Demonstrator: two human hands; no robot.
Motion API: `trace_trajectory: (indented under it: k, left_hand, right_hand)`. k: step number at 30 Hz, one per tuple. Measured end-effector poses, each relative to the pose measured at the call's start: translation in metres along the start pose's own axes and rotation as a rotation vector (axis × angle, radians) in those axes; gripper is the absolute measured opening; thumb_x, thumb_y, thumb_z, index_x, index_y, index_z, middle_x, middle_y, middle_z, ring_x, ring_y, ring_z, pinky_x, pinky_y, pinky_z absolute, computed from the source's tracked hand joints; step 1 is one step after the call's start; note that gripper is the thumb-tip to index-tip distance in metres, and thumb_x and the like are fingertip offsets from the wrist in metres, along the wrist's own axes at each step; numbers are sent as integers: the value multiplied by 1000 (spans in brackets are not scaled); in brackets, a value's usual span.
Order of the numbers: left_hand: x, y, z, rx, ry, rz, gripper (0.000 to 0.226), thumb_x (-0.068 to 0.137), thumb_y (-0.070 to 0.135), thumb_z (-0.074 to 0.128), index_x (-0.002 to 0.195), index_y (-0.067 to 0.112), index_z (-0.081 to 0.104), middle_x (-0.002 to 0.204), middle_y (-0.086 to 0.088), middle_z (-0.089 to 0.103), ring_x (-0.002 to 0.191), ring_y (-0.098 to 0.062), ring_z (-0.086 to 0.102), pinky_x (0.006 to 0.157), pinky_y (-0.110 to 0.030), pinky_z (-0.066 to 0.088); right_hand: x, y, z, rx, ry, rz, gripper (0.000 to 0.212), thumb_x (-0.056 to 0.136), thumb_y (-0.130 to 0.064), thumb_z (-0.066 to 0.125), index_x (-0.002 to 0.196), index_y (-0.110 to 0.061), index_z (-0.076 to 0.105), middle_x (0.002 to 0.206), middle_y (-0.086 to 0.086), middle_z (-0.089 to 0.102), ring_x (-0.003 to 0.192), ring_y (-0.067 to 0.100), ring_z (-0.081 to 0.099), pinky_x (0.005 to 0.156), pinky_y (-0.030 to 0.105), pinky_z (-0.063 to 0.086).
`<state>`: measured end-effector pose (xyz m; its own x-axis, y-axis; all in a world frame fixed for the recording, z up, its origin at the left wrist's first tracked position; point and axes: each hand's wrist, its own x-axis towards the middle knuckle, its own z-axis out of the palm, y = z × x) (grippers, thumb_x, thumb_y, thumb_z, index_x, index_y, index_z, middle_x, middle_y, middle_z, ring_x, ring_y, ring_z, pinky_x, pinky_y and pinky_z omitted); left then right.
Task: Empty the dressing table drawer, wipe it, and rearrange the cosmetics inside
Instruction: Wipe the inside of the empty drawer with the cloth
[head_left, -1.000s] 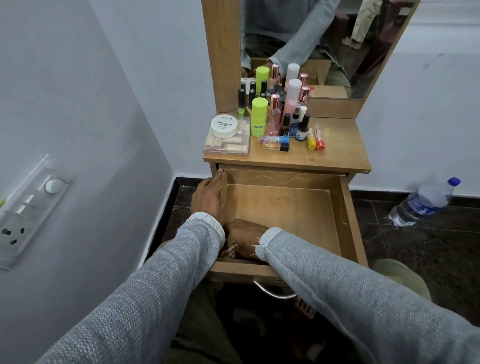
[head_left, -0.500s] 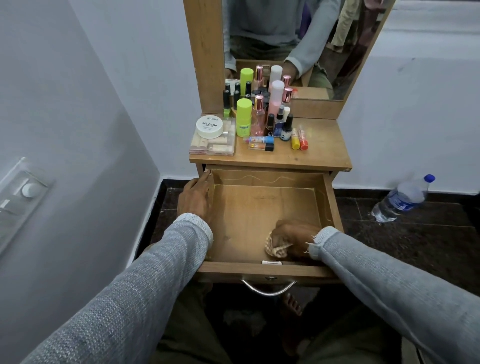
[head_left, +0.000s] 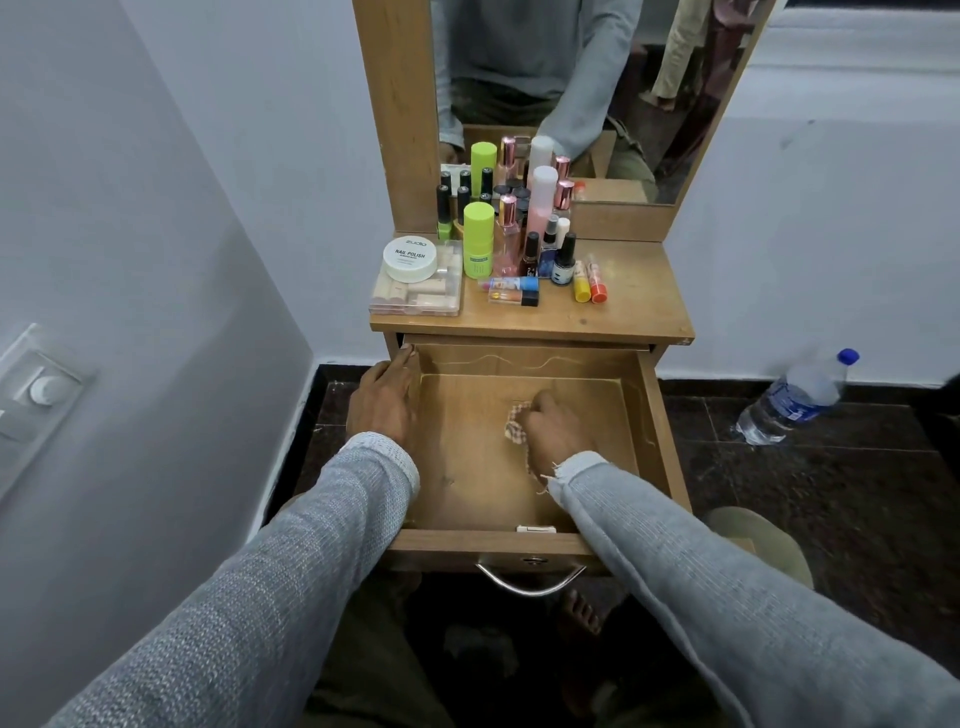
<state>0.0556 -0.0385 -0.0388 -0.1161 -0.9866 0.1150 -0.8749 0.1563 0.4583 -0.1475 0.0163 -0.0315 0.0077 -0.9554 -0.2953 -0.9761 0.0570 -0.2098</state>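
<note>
1. The drawer (head_left: 652, 415) of the dressing table (head_left: 639, 306) is pulled out toward the person, and inside it are only a hand and a cloth.
2. The right hand (head_left: 558, 428) sits on the drawer floor near the middle, fingers curled over a small checked cloth (head_left: 514, 428) and pressing it onto the wood.
3. The left hand (head_left: 384, 402) rests on the drawer's left wall, its fingers lying over the top edge.
4. The cosmetics (head_left: 519, 244) crowd the left half of the tabletop: a white jar (head_left: 410, 258) on a clear box (head_left: 415, 299), a green bottle (head_left: 478, 239), dark nail polish bottles and small tubes lying flat.
5. The mirror (head_left: 597, 93) behind reflects the bottles and grey sleeves.
6. A water bottle (head_left: 795, 397) lies on the dark floor to the right, against the wall.
</note>
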Motion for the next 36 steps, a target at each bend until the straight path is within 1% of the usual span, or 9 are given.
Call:
trace_trajectory:
  k: [5,11,15,19,22,26,31,34,36]
  left_hand:
    - [1,-3,2,15,-10,0,60,90,-7,43,144,18,40,151,6,36,135,-28,37,108,-45,37]
    - [4,-5,5,24,-19,9,55,93,-2,42,144,18,40,151,6,36,136,-28,36,109,-43,37]
    - [5,-8,6,6,-30,-12,54,94,2,43,144,20,41,151,5,38,134,-28,38,107,-45,39]
    - [4,-9,6,10,-19,1,53,92,3,40,143,19,43,151,6,38,132,-29,40,103,-45,42]
    - [1,-6,4,5,-8,0,49,95,6,40,143,18,42,150,5,39,133,-28,39,105,-45,39]
    - [-1,-5,4,-20,10,-8,47,96,8,41,142,18,43,148,2,42,134,-29,38,108,-46,38]
    - [0,-7,6,-37,41,-3,45,97,12,41,141,19,45,147,1,44,131,-28,42,105,-41,39]
    - [0,-8,8,-13,27,-6,48,96,7,41,142,20,43,146,-3,45,129,-30,44,103,-42,40]
    - [2,-11,9,-31,30,-41,50,95,9,41,143,24,41,144,-6,47,126,-31,47,102,-41,42]
  right_hand:
    - [12,-11,-13,-68,34,58,43,92,-9,56,134,-1,46,134,20,41,124,35,42,99,46,45]
    - [23,11,-26,-33,-8,268,48,90,-13,62,134,-3,48,135,23,38,125,39,42,100,49,45]
    - [19,37,-33,16,0,344,41,97,-16,48,136,-1,44,140,22,35,130,42,35,103,52,38]
    - [16,49,-38,11,10,334,37,97,-13,46,133,-5,47,140,22,37,128,39,39,101,45,39]
    - [11,46,-39,0,3,321,38,96,-13,47,133,-5,46,140,21,37,127,39,40,100,45,39]
    - [-11,47,-31,-82,-91,309,40,96,-12,50,135,-5,44,141,18,36,126,39,43,101,48,41]
    - [-41,47,-24,-112,-185,273,42,90,-17,62,130,-7,53,132,13,46,118,36,54,98,45,47]
    - [-39,50,-34,-137,-213,275,37,92,-22,61,126,-7,56,123,13,59,110,31,61,92,39,50]
    - [-41,50,-36,-131,-247,285,40,95,-23,56,130,-6,51,129,17,55,115,34,58,96,41,49]
